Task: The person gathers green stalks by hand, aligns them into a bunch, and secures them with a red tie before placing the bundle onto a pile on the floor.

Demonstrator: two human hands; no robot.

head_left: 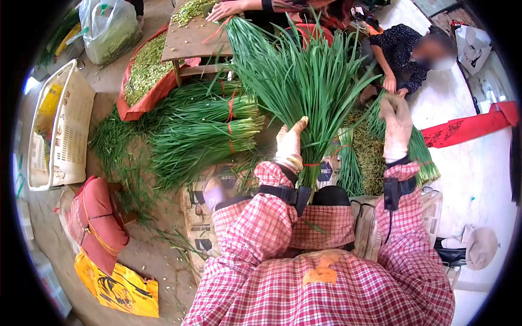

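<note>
My left hand (290, 142), in a pale glove, is closed round the side of a large bunch of garlic chives (318, 87). The long green leaves fan upward and away from me; a red band circles the stems near my lap. My right hand (397, 124), also gloved, is raised to the right of the bunch and smeared by motion. Its fingers are not clear. Close behind it lie more chives (421, 149) with a red band near their lower end. A smaller tied bunch (348, 163) stands between my hands.
Several tied bunches (204, 136) are piled on the floor at left. A white crate (73, 122), a red sack of trimmings (128, 106) and a wooden table (193, 41) stand beyond. A co-worker (399, 60) sits at upper right; another person's hand (225, 9) rests over the table.
</note>
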